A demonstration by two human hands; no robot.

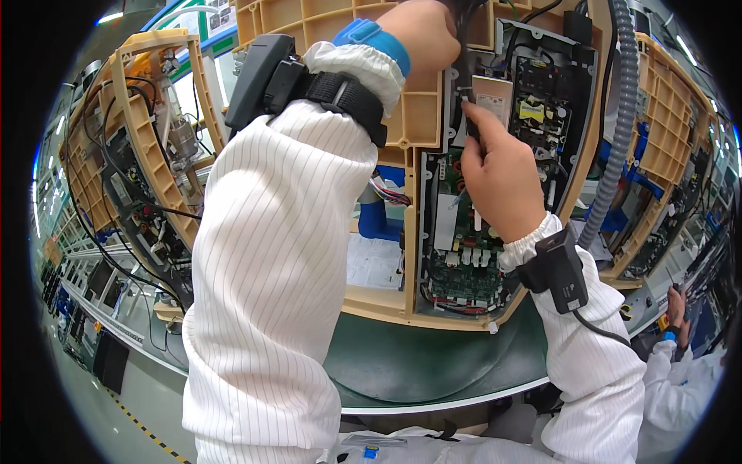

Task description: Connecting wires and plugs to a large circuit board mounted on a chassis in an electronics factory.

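My left hand [425, 39] is closed in a fist at the upper edge, beside a dark, cord-like thing [462, 35] running down from the top. What its fingers hold is hidden. My right hand [504, 182] reaches into the open electronics bay, index finger and thumb bent round a small dark piece [471, 127] along the bay's left wall. I cannot make out its kind. Near the fingertip sits a pale labelled metal box [492, 99]. To its right is a power board with a yellow-wrapped transformer [533, 110]. Below lies a green circuit board [468, 280] with white connectors.
A tan ribbed housing [375, 303] frames the bay on a green-topped bench [417, 359]. A grey corrugated hose [614, 131] hangs on the right. Similar housings stand left [158, 147] and right [668, 116]. A co-worker's hand [677, 305] shows at far right.
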